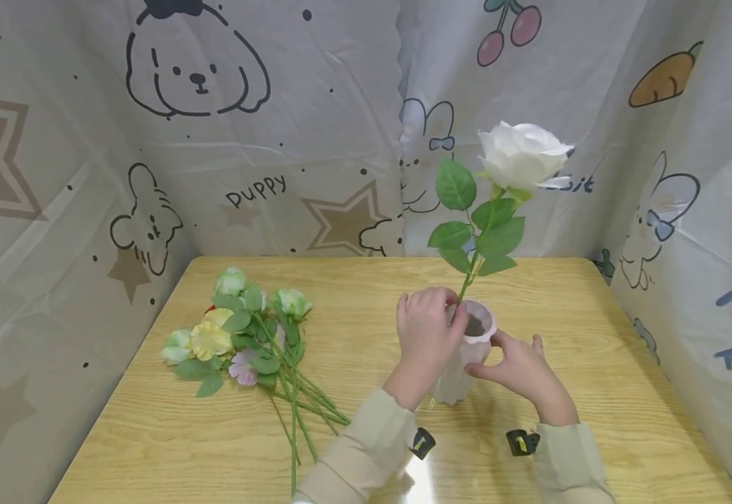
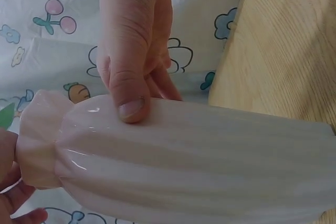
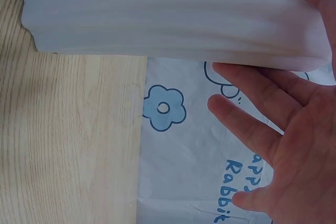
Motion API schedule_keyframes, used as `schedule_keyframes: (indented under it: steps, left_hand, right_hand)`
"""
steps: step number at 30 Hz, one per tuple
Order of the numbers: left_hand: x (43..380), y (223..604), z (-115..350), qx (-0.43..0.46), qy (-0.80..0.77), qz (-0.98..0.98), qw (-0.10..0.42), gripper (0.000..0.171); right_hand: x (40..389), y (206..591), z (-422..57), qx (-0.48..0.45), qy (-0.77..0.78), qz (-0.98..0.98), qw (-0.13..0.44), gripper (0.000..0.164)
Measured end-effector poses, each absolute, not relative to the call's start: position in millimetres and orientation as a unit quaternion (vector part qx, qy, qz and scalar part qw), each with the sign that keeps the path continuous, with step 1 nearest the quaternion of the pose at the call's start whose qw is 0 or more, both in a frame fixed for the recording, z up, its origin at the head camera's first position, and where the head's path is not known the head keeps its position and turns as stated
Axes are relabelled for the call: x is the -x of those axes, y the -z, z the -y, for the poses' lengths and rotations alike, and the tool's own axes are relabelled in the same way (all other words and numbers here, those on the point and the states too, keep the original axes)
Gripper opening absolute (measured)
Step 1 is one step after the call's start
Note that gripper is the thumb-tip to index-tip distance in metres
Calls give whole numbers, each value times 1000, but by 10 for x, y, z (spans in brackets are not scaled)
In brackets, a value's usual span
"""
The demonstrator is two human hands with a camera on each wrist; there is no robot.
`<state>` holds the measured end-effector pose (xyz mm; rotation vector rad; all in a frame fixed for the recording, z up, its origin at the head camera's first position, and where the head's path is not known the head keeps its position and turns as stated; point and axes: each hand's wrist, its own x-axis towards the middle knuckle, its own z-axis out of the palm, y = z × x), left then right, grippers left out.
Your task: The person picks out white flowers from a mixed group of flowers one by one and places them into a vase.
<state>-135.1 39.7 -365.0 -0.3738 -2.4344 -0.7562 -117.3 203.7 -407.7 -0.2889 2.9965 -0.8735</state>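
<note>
My left hand [image 1: 425, 332] is at the vase's mouth and pinches the green stem of a white rose [image 1: 526, 157]. The rose stands tall above the vase, its leaves spread midway up the stem. A pale pink, ribbed vase [image 2: 199, 156] with a wavy rim stands on the table, leaning slightly in the head view. My right hand [image 1: 523, 371] holds the vase's upper side between thumb [image 2: 131, 108] and fingers, with the outer fingers [image 3: 247, 127] spread away from it. Fingertips of the left hand [image 2: 18, 198] show beside the rim in the left wrist view. The stem's lower end is hidden.
A bunch of artificial flowers [image 1: 211, 338], green, yellow and lilac, lies on the left of the wooden table [image 1: 592, 336], stems pointing toward the front. Printed cloth [image 1: 315, 91] hangs behind and at both sides. A black wrist band part [image 1: 522, 442] shows near the right sleeve.
</note>
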Motion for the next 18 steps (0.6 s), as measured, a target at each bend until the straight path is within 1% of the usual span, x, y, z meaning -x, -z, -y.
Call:
schedule_keyframes:
  steps: [7, 15, 18]
  left_hand:
    - [1343, 3693, -366, 122, 281, 917, 256, 18]
    - [1333, 3700, -320, 118, 282, 919, 249, 19]
    - [1339, 3705, -283, 113, 271, 921, 254, 20]
  right_hand:
    - [1181, 4085, -2034, 92, 282, -955, 2, 70]
    - [1166, 4072, -2032, 86, 287, -954, 6, 70]
    - [1163, 4073, -2032, 86, 288, -954, 5, 69]
